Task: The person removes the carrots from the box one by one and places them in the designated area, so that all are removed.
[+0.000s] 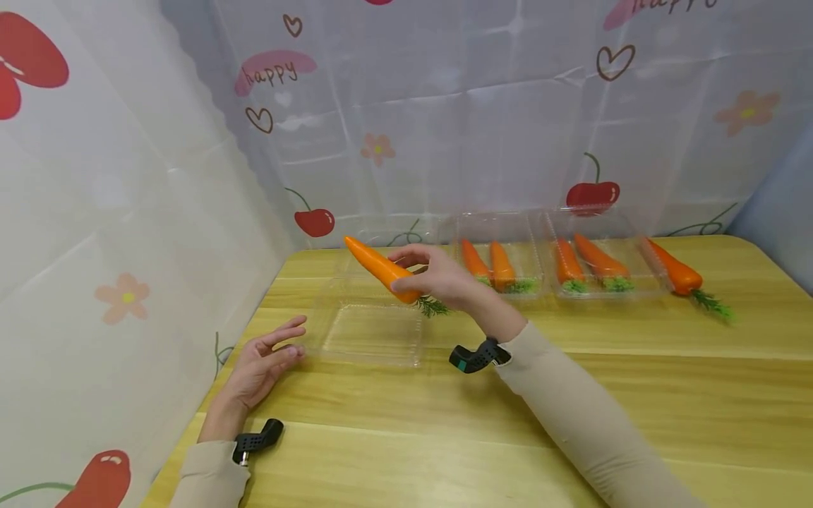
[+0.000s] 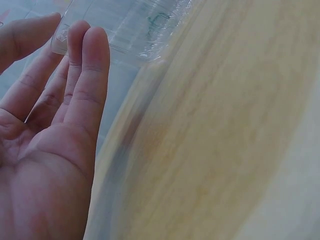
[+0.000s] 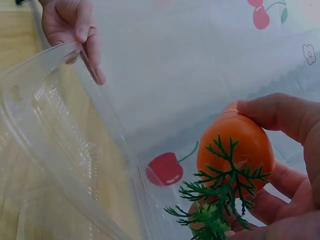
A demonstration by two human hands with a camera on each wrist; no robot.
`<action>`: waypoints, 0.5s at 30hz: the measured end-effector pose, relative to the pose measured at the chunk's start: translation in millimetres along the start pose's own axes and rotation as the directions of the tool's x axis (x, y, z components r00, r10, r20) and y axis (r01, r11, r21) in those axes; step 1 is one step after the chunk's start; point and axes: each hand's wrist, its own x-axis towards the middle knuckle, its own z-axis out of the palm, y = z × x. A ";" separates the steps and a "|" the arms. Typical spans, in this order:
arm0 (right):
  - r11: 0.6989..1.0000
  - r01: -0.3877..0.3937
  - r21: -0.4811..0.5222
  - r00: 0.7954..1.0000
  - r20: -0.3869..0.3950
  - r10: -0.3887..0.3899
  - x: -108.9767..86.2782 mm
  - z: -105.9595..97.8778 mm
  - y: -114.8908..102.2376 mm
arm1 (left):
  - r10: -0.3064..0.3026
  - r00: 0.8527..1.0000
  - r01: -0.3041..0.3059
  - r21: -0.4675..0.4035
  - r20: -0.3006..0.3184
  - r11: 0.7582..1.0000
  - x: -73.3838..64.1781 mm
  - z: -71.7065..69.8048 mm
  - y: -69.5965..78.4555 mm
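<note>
My right hand grips an orange carrot near its thick end, above a clear plastic container. The carrot's tip points up and to the left. Green leaves at its thick end face the right wrist camera. At the container's left side, my left hand holds a corner of the clear plastic between thumb and fingers, as the right wrist view shows. In the left wrist view the fingers are nearly straight, and the plastic edge lies by their tips.
Two more clear containers stand at the back, the middle one and the right one, each with two carrots inside. One loose carrot lies at the far right. A printed sheet hangs behind the wooden table and along its left side.
</note>
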 end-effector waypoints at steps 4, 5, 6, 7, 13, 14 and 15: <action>1.000 -0.015 0.007 0.998 -0.055 0.015 -6.8 -9.8 1.7 | -0.003 1.000 0.003 -0.002 0.002 1.000 0.2 -0.3 0.6; 1.000 -0.018 0.007 0.997 -0.069 0.018 -8.2 -12.4 1.8 | -0.003 1.000 0.003 -0.001 0.005 1.000 0.4 -0.4 0.9; 1.000 -0.020 0.005 0.996 -0.081 0.020 -9.3 -14.9 1.9 | -0.004 1.000 0.004 -0.003 0.005 1.000 0.6 -0.5 1.2; 1.000 -0.020 0.003 0.996 -0.091 0.020 -10.3 -17.3 2.2 | -0.002 1.000 0.002 -0.005 0.004 1.000 0.8 -0.7 1.3; 0.999 -0.029 -0.025 0.993 -0.119 0.026 -13.2 -30.1 6.6 | -0.004 1.000 0.004 -0.015 -0.008 1.000 0.6 -0.5 1.9; 0.999 -0.035 -0.031 0.992 -0.124 0.031 -14.1 -32.0 7.5 | -0.006 1.000 0.006 -0.017 -0.011 1.000 0.4 -0.4 1.9; 0.999 -0.042 -0.034 0.991 -0.126 0.037 -15.1 -33.9 8.5 | -0.006 1.000 0.006 -0.017 -0.014 1.000 0.2 -0.2 1.8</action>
